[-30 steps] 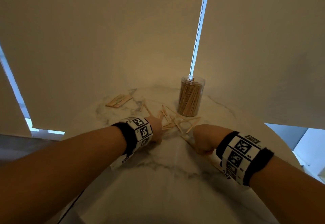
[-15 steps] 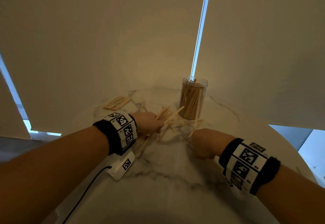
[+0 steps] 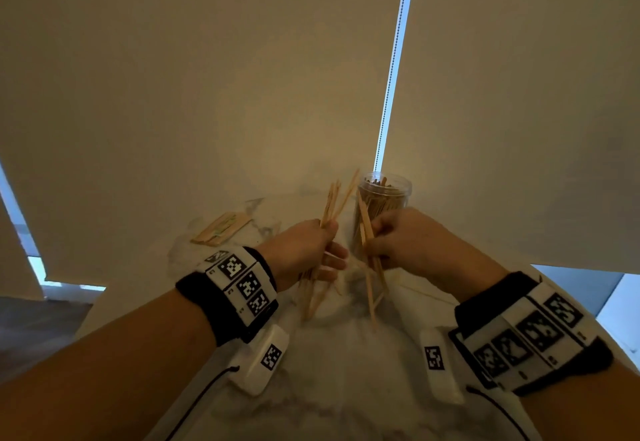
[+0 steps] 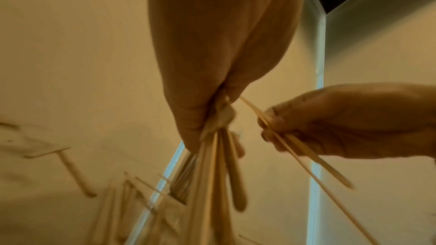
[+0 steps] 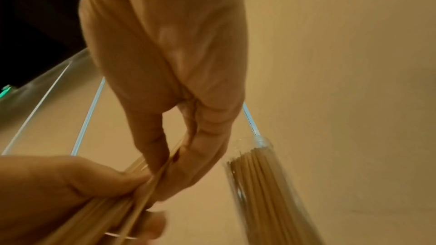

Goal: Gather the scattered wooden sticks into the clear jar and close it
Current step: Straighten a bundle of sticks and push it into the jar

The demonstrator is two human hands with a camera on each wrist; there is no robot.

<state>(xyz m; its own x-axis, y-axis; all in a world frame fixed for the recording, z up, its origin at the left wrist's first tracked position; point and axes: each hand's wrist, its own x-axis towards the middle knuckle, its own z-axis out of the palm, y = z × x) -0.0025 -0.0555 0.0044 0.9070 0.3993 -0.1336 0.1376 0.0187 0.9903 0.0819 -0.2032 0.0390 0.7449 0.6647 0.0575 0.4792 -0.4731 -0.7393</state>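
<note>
Left hand (image 3: pixel 304 250) was clamped around the middle of a bundle of wooden sticks (image 3: pixel 332 205), held near upright, upper ends fanned toward the clear jar (image 3: pixel 384 194) just behind; right hand (image 3: pixel 405 239) pinched a few more between thumb and fingers, steeply tilted, lower ends down near the marble table (image 3: pixel 346 388). Judged light, stiff, smooth and prone to splaying or slipping singly, so best gripped mid-length. Jar stood open, already packed with upright sticks; flat craft sticks (image 3: pixel 221 229) lay far left.
</note>
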